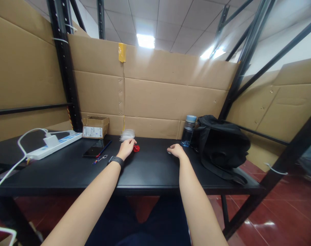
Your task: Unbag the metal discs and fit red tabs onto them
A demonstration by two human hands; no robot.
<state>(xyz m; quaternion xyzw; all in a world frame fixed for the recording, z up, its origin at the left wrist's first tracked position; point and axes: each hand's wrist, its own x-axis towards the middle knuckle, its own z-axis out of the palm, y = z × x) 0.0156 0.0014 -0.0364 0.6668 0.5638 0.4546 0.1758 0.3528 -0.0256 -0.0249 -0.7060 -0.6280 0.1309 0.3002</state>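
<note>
My left hand (126,149), with a dark watch on the wrist, is low over the black table with its fingers curled on a small bundle of red cord (136,148). Just behind those fingers lies a crumpled clear plastic bag (127,134), slightly blurred. Further right, my right hand (176,150) rests at the tabletop, thumb and fingers pinched on a small greyish piece (169,151); most of it is covered, so its kind does not show. A bare stretch of table separates the two hands.
To the left are a smartphone (96,149), a beaded keychain (100,159), an opened cardboard box (95,126) and a white power strip (55,146) with cables. A water bottle (188,131) and black backpack (222,147) stand right. Cardboard walls (155,102) enclose the table (150,172).
</note>
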